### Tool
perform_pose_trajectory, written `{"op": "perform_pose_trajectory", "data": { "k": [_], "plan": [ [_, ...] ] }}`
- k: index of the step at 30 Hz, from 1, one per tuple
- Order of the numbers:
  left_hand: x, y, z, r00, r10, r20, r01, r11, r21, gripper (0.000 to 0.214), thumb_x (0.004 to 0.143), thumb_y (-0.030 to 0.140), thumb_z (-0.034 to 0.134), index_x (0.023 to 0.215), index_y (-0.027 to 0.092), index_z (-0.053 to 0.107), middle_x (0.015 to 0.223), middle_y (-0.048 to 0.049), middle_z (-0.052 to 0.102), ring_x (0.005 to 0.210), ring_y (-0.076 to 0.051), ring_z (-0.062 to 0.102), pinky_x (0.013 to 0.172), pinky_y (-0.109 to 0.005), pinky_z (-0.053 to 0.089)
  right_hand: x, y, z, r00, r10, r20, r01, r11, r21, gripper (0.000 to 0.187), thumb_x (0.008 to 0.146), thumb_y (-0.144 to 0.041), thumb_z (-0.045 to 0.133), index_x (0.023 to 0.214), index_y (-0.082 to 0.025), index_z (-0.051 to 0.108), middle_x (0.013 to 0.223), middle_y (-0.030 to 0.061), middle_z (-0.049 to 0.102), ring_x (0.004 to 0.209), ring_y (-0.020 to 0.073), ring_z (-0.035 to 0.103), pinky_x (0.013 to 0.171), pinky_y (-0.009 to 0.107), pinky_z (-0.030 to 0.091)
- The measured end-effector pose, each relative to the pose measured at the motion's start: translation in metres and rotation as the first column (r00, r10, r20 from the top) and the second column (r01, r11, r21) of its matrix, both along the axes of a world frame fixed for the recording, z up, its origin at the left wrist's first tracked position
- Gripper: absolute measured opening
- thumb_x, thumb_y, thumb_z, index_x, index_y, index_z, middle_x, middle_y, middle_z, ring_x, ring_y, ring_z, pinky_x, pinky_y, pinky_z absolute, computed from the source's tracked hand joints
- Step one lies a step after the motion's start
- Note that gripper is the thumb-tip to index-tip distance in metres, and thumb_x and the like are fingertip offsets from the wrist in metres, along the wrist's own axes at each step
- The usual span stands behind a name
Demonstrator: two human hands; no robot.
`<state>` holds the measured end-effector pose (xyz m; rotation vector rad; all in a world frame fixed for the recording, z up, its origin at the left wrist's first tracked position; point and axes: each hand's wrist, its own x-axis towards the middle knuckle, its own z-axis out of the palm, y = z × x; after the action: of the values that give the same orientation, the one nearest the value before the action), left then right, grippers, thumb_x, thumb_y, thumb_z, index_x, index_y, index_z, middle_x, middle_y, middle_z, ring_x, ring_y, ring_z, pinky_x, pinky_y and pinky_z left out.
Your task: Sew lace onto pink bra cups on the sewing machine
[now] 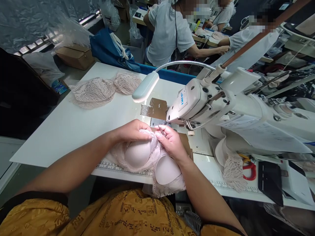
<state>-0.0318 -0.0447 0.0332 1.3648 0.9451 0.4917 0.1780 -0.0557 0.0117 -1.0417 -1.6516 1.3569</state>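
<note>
A pale pink lace bra point(147, 157) with two padded cups lies at the near edge of the white sewing table point(73, 124), partly hanging over it. My left hand point(131, 131) is closed on the bra's upper lace edge. My right hand point(171, 141) pinches a small metal thread snip point(161, 130) at the same edge, just in front of the sewing machine's needle area. Both hands touch the fabric and almost meet.
A white sewing machine point(221, 105) fills the right side, with a gooseneck lamp point(145, 87) over the table. A pile of pink lace pieces point(103, 90) lies at the far left. Red-handled scissors point(249, 170) and a black device point(270, 182) rest at right. People work at benches behind.
</note>
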Motion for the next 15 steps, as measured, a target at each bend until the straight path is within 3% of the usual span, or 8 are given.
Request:
{"op": "perform_pose_trajectory", "data": {
  "k": [4, 9, 15],
  "plan": [
    [0.001, -0.001, 0.004, 0.997, 0.077, -0.006, -0.078, 0.996, -0.04, 0.025, 0.077, 0.035, 0.072, 0.088, 0.014, 0.074, 0.082, -0.004, 0.07, 0.078, -0.018, 0.064, 0.069, -0.026, 0.049, 0.009, 0.003, -0.001, 0.998, 0.055, -0.005, -0.056, 0.996, -0.067, 0.032, 0.092, -0.046, 0.052, 0.113, -0.022, 0.058, 0.084, 0.0006, 0.061, 0.06, 0.0106, 0.049, 0.059, 0.026, 0.044],
    [0.002, -0.001, 0.0, 0.993, 0.12, 0.014, -0.119, 0.991, -0.057, 0.029, 0.076, 0.038, 0.074, 0.091, 0.013, 0.075, 0.085, -0.0064, 0.073, 0.081, -0.021, 0.066, 0.072, -0.029, 0.051, 0.011, 0.003, 0.007, 0.991, 0.089, 0.1, -0.086, 0.996, -0.035, 0.026, 0.084, -0.038, 0.065, 0.103, -0.02, 0.065, 0.075, -0.0012, 0.057, 0.067, 0.0126, 0.053, 0.065, 0.027, 0.045],
    [0.006, -0.002, 0.001, 0.991, 0.125, 0.048, -0.119, 0.987, -0.112, 0.027, 0.073, 0.034, 0.075, 0.087, 0.011, 0.075, 0.079, -0.006, 0.071, 0.076, -0.018, 0.065, 0.07, -0.028, 0.051, 0.005, 0.001, 0.007, 0.987, 0.078, 0.139, -0.085, 0.996, 0.041, 0.021, 0.083, -0.034, 0.065, 0.097, -0.019, 0.065, 0.077, 0.0002, 0.062, 0.069, 0.0138, 0.058, 0.065, 0.028, 0.048]
  ]
}}
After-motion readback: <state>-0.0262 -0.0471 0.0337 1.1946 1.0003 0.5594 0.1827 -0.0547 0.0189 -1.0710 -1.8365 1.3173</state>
